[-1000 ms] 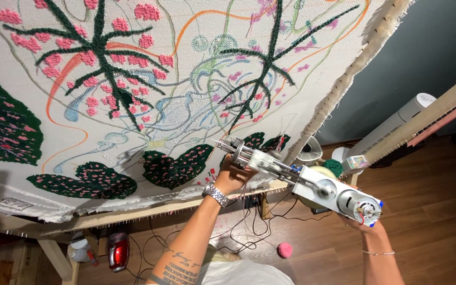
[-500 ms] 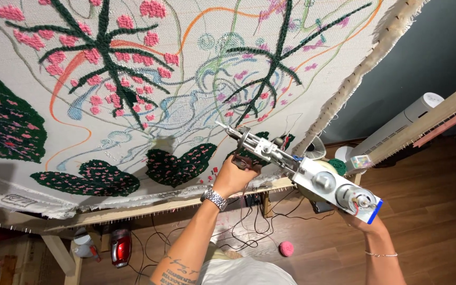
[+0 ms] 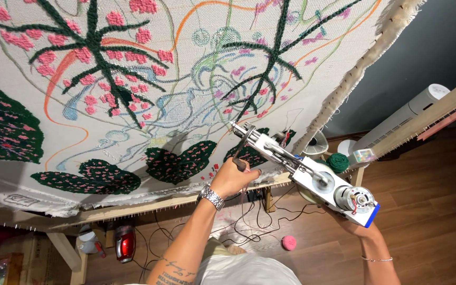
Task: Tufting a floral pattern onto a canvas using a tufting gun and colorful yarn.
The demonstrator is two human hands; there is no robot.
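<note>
I hold a white and silver tufting gun (image 3: 302,171) with both hands. My left hand (image 3: 233,178), with a metal watch on the wrist, grips the gun's front handle. My right hand (image 3: 352,224) holds the rear grip under the motor and is mostly hidden by the gun. The gun's needle tip (image 3: 234,126) points at a stretched cream cloth (image 3: 186,105) with tufted dark green leaves, pink dots and drawn orange and blue lines. The tip sits just above a dark green leaf patch (image 3: 249,153).
The cloth is stretched on a wooden frame (image 3: 149,203) with tack strips. A green yarn ball (image 3: 338,161), a small fan (image 3: 315,145) and a white tower fan (image 3: 402,119) stand at right. Cables, a pink yarn ball (image 3: 289,243) and a red device (image 3: 125,244) lie on the wood floor.
The gun and both hands have moved up along the cloth, with the needle tip now higher, above the green leaf patch. The view has shifted slightly.
</note>
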